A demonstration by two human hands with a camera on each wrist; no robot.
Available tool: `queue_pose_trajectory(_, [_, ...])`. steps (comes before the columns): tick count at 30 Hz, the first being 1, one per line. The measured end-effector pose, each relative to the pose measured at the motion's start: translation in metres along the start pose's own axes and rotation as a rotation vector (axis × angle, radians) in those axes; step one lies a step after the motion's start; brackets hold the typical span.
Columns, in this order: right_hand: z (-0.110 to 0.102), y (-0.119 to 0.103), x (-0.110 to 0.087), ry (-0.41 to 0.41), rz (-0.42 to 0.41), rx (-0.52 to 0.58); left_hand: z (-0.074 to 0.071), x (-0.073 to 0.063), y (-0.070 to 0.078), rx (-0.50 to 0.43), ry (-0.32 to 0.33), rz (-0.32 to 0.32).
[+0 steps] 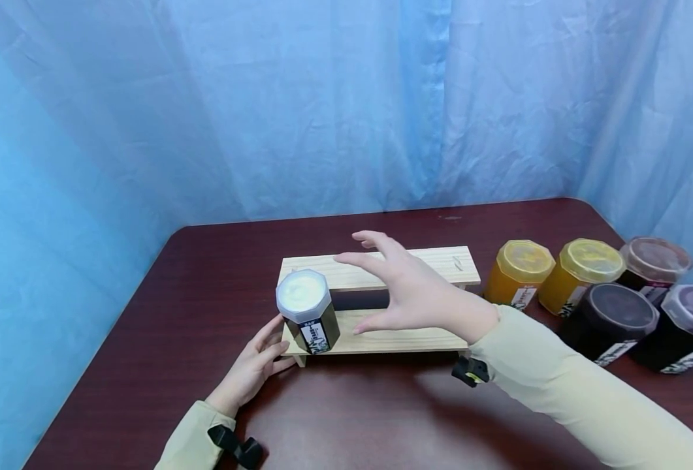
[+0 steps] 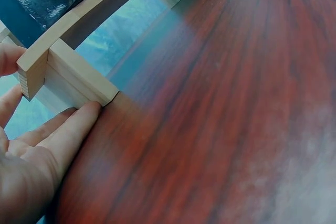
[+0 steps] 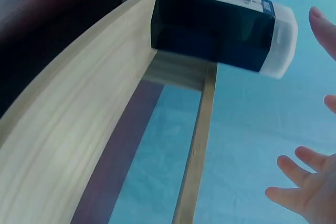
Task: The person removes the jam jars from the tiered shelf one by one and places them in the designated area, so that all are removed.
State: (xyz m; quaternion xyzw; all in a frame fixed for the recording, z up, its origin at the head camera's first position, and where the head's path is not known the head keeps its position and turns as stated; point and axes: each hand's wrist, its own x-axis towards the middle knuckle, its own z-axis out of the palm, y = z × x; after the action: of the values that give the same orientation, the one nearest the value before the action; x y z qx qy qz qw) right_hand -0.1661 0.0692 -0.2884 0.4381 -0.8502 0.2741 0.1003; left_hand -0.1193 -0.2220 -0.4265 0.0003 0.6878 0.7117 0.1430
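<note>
You see a big blue curtain (image 1: 299,111) all across the back. It hangs in soft folds and goes down behind the table. It wraps round the left side and the right side too. The table (image 1: 205,287) is dark red-brown wood with a smooth, shiny top. Its back corners are round. Close up, you see long streaks running through the wood. The light is soft and even, and it makes everything look a little blue.

A dark jar (image 1: 307,313) stands on the wooden rack (image 1: 381,297), left hand (image 1: 256,365) touching the rack, right hand (image 1: 407,290) spread above.
</note>
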Motion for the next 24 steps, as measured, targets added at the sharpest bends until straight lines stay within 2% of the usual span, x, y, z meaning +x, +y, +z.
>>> queue_pose_trajectory(7, [0.016, -0.008, 0.015, 0.021, -0.092, 0.017, 0.001, -0.001, 0.001, -0.003, 0.017, -0.002])
queue_pose_trajectory(13, [0.027, -0.015, 0.025, -0.014, -0.135, -0.004, -0.001, -0.001, 0.002, -0.002, -0.039, 0.000])
queue_pose_trajectory(17, [0.033, -0.018, 0.031, -0.060, -0.148, -0.029, -0.003, -0.002, 0.003, -0.006, -0.072, 0.004])
queue_pose_trajectory(24, [0.041, -0.023, 0.037, -0.118, -0.127, -0.040, -0.004, -0.002, 0.002, -0.017, -0.083, 0.005])
